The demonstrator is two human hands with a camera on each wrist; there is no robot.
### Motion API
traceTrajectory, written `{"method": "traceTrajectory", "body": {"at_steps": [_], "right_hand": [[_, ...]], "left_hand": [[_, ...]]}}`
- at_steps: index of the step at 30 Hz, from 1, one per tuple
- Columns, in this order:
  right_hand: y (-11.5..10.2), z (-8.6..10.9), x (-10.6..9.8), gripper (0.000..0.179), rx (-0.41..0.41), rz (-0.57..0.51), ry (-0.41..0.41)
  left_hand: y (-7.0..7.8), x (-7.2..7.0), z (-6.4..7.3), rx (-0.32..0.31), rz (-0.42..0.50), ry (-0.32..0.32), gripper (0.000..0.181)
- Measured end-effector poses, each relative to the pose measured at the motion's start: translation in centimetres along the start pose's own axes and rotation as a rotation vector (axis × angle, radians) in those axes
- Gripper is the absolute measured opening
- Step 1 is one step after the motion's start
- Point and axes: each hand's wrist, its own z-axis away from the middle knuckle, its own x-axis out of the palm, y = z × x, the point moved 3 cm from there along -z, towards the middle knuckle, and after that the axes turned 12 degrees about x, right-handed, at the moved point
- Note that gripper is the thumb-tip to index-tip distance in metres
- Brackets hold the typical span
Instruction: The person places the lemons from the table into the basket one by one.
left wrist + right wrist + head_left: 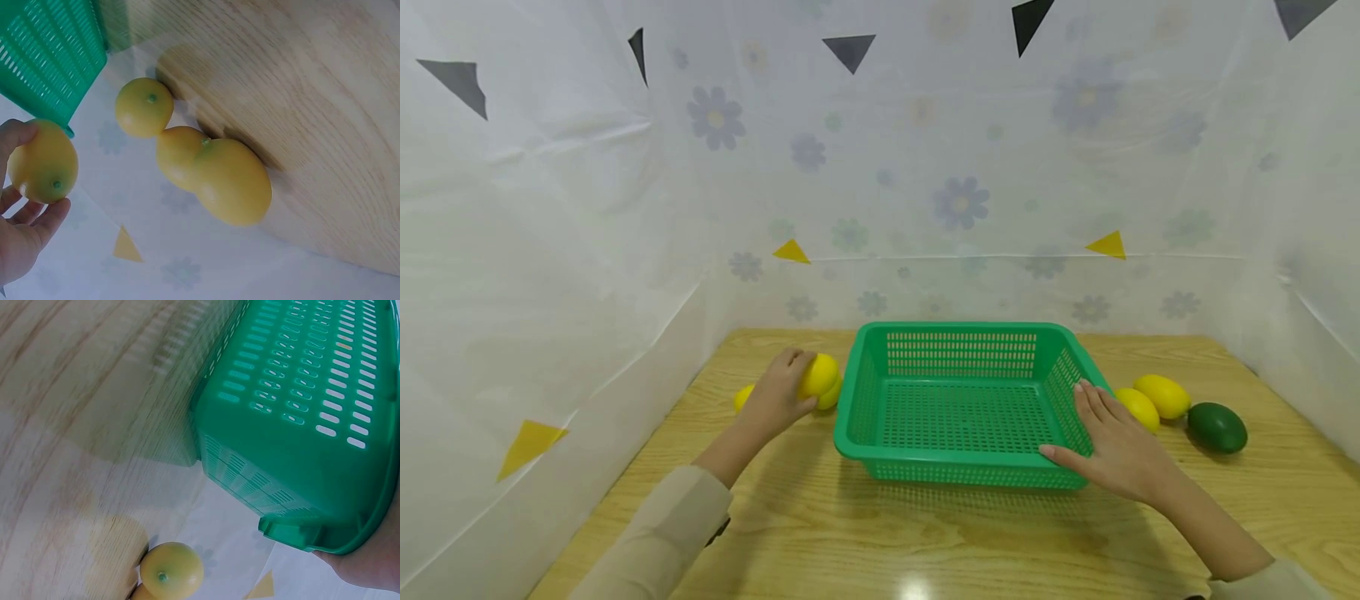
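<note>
My left hand (777, 392) grips a yellow lemon (45, 162) with a green tip, fingers and thumb around it, beside the left wall of a green plastic basket (958, 456). In the left wrist view, three more lemons lie by the held one: a single lemon (144, 107), a partly covered lemon (177, 156) and a larger-looking lemon (232, 181). My right hand (1116, 450) rests on the basket's front right corner, fingers extended over the right rim and thumb lying along the front rim. The basket's perforated floor shows bare.
Right of the basket, two lemons (1162, 396) lie close together next to a dark green, avocado-shaped fruit (1217, 427). Everything stands on a wood-grain table (850, 550). White flower-printed sheeting (887, 167) encloses the back and both sides.
</note>
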Motion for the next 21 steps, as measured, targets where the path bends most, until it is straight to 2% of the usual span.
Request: {"method": "traceTrajectory", "body": {"at_steps": [21], "right_hand": [[0.1, -0.1, 0.0, 0.097, -0.005, 0.009, 0.010]], "left_hand": [[1.1, -0.1, -1.5, 0.000, 0.018, 0.012, 0.057]]}}
